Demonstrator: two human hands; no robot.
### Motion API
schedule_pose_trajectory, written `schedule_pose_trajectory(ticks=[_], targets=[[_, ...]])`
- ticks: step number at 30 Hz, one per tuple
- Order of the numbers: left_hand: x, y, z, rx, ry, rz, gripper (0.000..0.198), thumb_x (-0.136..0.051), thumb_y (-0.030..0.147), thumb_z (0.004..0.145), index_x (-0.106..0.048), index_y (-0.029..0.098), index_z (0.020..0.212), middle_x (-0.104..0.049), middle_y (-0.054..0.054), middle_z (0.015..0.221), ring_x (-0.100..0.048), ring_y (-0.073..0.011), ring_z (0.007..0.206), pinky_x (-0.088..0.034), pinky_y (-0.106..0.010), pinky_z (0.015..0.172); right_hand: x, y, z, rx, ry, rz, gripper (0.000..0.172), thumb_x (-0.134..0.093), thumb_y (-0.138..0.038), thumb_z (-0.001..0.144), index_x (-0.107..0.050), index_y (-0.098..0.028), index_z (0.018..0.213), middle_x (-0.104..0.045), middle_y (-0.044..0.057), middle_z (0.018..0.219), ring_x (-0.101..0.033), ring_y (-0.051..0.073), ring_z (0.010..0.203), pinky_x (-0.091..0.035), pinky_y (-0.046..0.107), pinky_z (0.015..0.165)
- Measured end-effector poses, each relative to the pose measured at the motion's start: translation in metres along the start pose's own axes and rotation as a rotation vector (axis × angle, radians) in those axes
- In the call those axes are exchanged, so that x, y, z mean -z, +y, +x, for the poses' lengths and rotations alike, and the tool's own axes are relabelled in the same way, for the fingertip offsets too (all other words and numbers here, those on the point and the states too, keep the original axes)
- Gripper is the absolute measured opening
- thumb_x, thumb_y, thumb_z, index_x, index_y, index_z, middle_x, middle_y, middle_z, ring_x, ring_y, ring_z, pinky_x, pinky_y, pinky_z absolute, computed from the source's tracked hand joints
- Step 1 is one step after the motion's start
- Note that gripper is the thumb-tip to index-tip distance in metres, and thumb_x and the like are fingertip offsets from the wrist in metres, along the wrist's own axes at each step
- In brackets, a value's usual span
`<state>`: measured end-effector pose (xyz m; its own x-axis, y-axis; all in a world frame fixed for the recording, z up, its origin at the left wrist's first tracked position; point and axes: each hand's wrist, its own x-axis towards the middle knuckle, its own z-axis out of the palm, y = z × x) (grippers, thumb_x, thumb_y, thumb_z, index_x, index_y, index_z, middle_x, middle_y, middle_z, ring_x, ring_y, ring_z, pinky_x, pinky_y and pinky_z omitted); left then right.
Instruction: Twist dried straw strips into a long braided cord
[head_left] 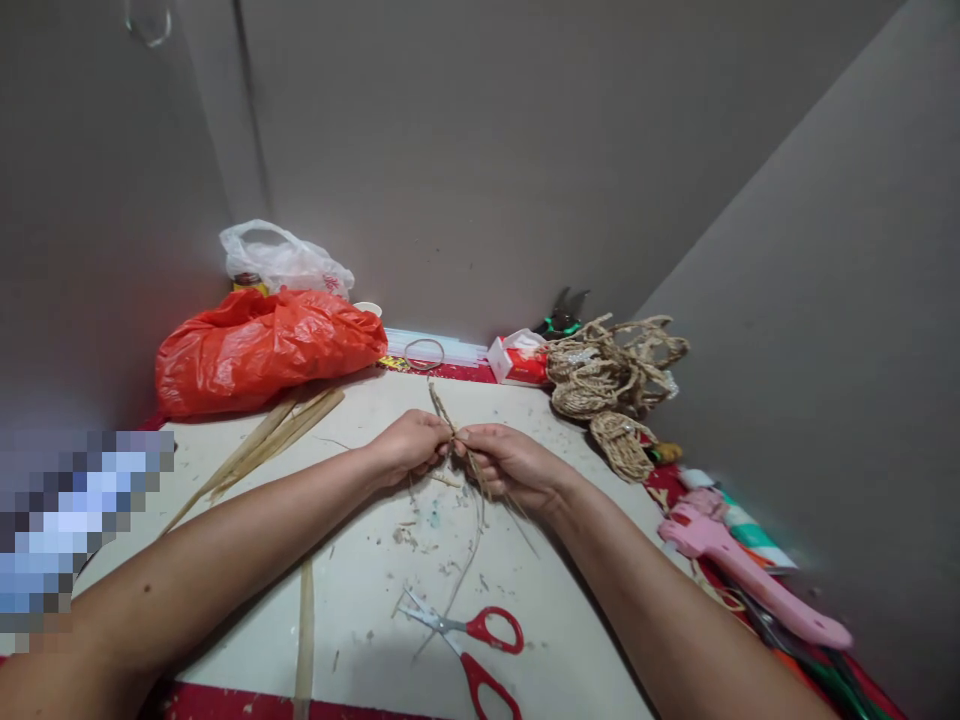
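My left hand (412, 447) and my right hand (514, 466) meet over the middle of the white board (360, 590). Both are closed in a pinch on a thin braided straw cord (439, 402). Its twisted end sticks up beyond my fingertips, and loose strands (480, 480) hang below my right hand. How the strands cross between the fingers is hidden. Nearer to me lie scissors with red handles (491, 630), their blades apart. Flat dried strips (262, 440) rest on the board to the left, and one more strip (304, 630) runs from under my left forearm to the near edge.
An orange plastic bag (270, 350) and a white plastic bag (292, 262) stand back left. Coiled braided cords (611, 370), a red-white tissue box (517, 358) and pliers (566, 312) sit back right. A pink glue gun (750, 570) lies on the right. Fibre scraps (409, 540) dot the board.
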<state>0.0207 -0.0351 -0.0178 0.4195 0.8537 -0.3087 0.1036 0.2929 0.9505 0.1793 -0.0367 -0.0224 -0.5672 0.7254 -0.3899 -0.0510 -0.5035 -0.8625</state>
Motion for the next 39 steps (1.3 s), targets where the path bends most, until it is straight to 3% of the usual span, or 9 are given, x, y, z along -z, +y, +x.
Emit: schedule_pose_trajectory(ticks=[3, 10, 14, 19, 26, 33, 39], targets=[[0.005, -0.001, -0.004, -0.057, 0.019, 0.092, 0.018, -0.044, 0.018, 0.076, -0.051, 0.014, 0.059, -0.030, 0.008, 0.041, -0.017, -0.0033, 0.032, -0.010, -0.022, 0.036, -0.002, -0.001, -0.001, -0.016, -0.001, -0.058, 0.022, -0.060, -0.034, 0.077, -0.049, -0.015, 0.071, -0.024, -0.011, 0.046, -0.011, 0.002, 0.038, -0.008, 0.015, 0.034], [0.014, -0.003, -0.002, -0.114, 0.018, 0.219, 0.020, -0.046, 0.021, 0.074, -0.049, 0.015, 0.055, -0.033, 0.008, 0.040, -0.020, -0.0027, 0.034, -0.014, -0.021, 0.039, -0.008, 0.003, -0.002, 0.093, 0.113, -0.404, 0.022, -0.051, -0.036, 0.081, -0.052, -0.016, 0.071, -0.026, -0.010, 0.044, -0.015, 0.004, 0.036, -0.011, 0.018, 0.034], [0.015, -0.003, -0.001, -0.085, 0.024, 0.240, 0.018, -0.047, 0.022, 0.072, -0.049, 0.016, 0.056, -0.032, 0.007, 0.040, -0.021, -0.0039, 0.032, -0.012, -0.023, 0.037, -0.010, 0.002, -0.002, 0.217, 0.178, -0.692, 0.017, -0.048, -0.026, 0.080, -0.055, -0.015, 0.071, -0.036, -0.006, 0.050, -0.027, 0.006, 0.042, -0.022, 0.020, 0.041], [0.017, 0.001, -0.003, 0.017, -0.100, 0.160, 0.017, -0.048, 0.019, 0.073, -0.047, 0.017, 0.056, -0.030, 0.008, 0.039, -0.020, -0.0043, 0.030, -0.011, -0.022, 0.033, -0.015, 0.001, -0.003, 0.311, 0.259, -0.935, 0.020, -0.044, -0.025, 0.079, -0.057, -0.014, 0.068, -0.044, -0.002, 0.056, -0.036, 0.010, 0.053, -0.030, 0.022, 0.052], [0.014, 0.004, -0.007, 0.018, -0.051, 0.067, 0.017, -0.047, 0.013, 0.074, -0.047, 0.016, 0.058, -0.029, 0.008, 0.036, -0.019, -0.0035, 0.030, -0.012, -0.021, 0.033, -0.017, -0.005, -0.008, 0.345, 0.371, -1.043, 0.020, -0.044, -0.029, 0.079, -0.050, -0.016, 0.065, -0.047, -0.002, 0.058, -0.040, 0.011, 0.056, -0.030, 0.023, 0.054], [0.011, -0.001, -0.005, -0.012, -0.011, 0.018, 0.017, -0.048, 0.013, 0.074, -0.047, 0.016, 0.058, -0.029, 0.009, 0.037, -0.020, -0.0028, 0.030, -0.013, -0.020, 0.033, -0.029, -0.005, -0.009, 0.280, 0.407, -0.969, 0.021, -0.043, -0.026, 0.078, -0.046, -0.016, 0.060, -0.044, -0.002, 0.055, -0.038, 0.011, 0.054, -0.029, 0.023, 0.051], [0.008, -0.001, -0.008, 0.029, -0.023, -0.102, 0.018, -0.048, 0.011, 0.072, -0.043, 0.016, 0.056, -0.028, 0.008, 0.040, -0.020, -0.0018, 0.031, -0.010, -0.019, 0.033, -0.041, 0.003, -0.012, 0.333, 0.517, -1.156, 0.023, -0.042, -0.024, 0.082, -0.054, -0.016, 0.063, -0.057, 0.005, 0.063, -0.046, 0.014, 0.059, -0.030, 0.025, 0.055]])
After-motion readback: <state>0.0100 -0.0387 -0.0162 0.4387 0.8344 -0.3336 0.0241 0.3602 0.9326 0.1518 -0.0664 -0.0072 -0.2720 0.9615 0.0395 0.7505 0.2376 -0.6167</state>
